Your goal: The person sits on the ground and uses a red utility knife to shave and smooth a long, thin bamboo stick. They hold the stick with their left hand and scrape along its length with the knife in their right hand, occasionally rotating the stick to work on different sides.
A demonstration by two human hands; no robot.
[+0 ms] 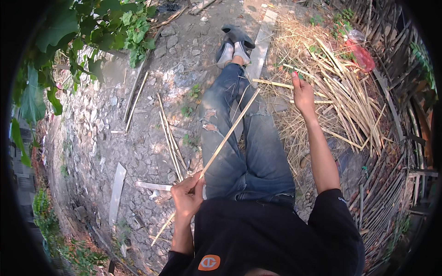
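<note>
Pinching left hand (188, 195): its fingers and thumb were closed on a long pale stick (230, 131), just beside the lap.
Long pale stick: it slanted forward over the jeans (271, 147), clear of the ground, its far end near a shorter pale stick (271, 83).
Right hand (304, 96): it was stretched forward to the right of the legs, thumb up; one end of the shorter stick met it, but at that small size I could not tell whether the fingers gripped it.
Stick heap (345, 92): many pale sticks lay loosely over straw (294, 41) on the right, beside a red bag (361, 55).
Left-side sticks (169, 135): a few lay apart on the bare ground (142, 156), near a flat pale board (117, 193).
Sticks done and left: by my judgement the work was well short of finished; one long stick was up in hand, the large heap seemed mostly unhandled, and nothing marked the left-side sticks as finished or waste.
</note>
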